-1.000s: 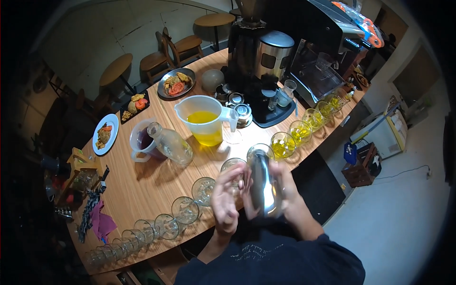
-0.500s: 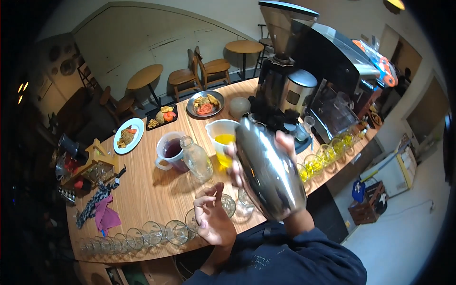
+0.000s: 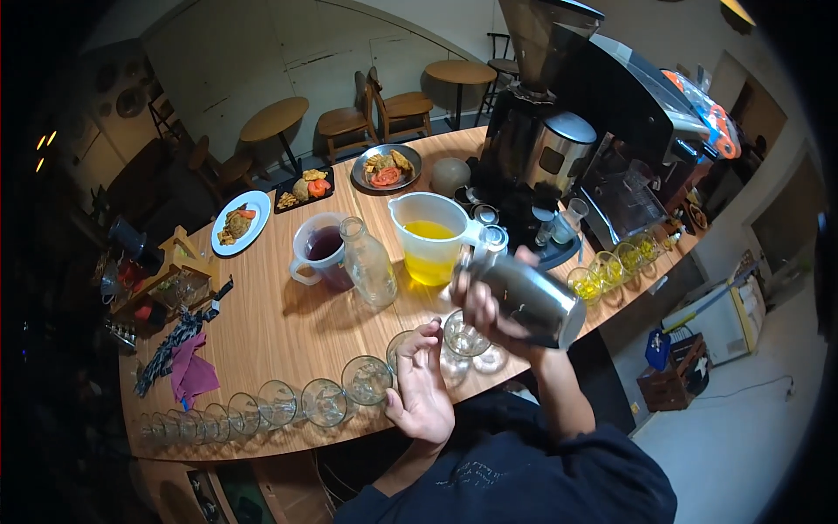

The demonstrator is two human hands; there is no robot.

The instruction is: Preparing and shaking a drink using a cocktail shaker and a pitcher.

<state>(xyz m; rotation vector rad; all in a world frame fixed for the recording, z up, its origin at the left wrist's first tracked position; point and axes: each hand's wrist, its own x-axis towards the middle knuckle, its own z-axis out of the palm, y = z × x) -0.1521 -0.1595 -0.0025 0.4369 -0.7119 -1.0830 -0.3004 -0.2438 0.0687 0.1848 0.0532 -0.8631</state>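
A shiny metal cocktail shaker [image 3: 534, 299] is gripped in my right hand [image 3: 489, 307], tilted above the counter with its base to the lower right. My left hand [image 3: 425, 384] is raised palm up, fingers extended and thumb apart, with nothing in it. Partly behind its fingers stands a clear glass, and a stemmed-looking glass [image 3: 466, 334] sits between my two hands. Beyond them are a clear glass bottle [image 3: 370, 266], a jug of yellow liquid [image 3: 430, 253] and a jug of dark purple liquid [image 3: 323, 253].
Several empty glasses [image 3: 325, 403] line the near left edge; glasses with yellow contents [image 3: 607, 272] line the right edge. Plates of food [image 3: 241, 224] stand at the back. A coffee grinder [image 3: 559, 153], coffee machine [image 3: 637, 131], purple cloth [image 3: 194, 367] and wooden stand [image 3: 185, 279] flank the counter [image 3: 262, 323].
The shaker has dropped lower and turned flatter, moving right and uncovering the yellow jug. My left hand has shifted slightly right, its fingers straighter. The view has shifted a little.
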